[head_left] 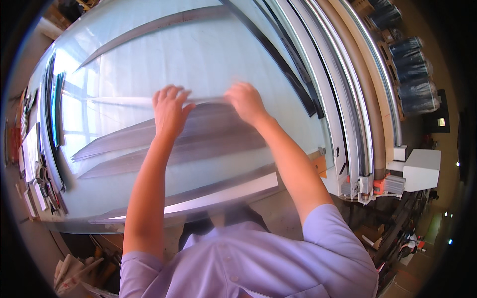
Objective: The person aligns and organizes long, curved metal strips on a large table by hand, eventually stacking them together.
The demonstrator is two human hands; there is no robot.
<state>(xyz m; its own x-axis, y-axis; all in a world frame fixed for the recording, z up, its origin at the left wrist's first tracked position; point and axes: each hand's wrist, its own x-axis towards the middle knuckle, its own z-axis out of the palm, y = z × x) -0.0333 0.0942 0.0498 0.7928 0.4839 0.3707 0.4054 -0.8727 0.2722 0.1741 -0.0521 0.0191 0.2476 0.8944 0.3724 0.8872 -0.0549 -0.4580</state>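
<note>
A long, thin pale strip [124, 101] runs crosswise above the glossy light-blue tabletop [134, 64], blurred by motion. My left hand [170, 110] is over its middle, fingers bent across it and thumb pointing right. At its right end my right hand [246, 103] pinches it, its fingertips smeared. Just nearer than my hands lies a grey, translucent curved strip [213, 119], with another grey strip [198, 149] partly under my left forearm. A white strip [238, 192] on a dark one lies along the near table edge.
Across the far table lies a grey strip [159, 24]. Dark bars [273, 52] lie toward the right, beside long metal rails [348, 74] and a white box [421, 170]. Blue-edged sheets [58, 109] and scissors [44, 181] are on the left. Wrapped black rolls [416, 74] stand at far right.
</note>
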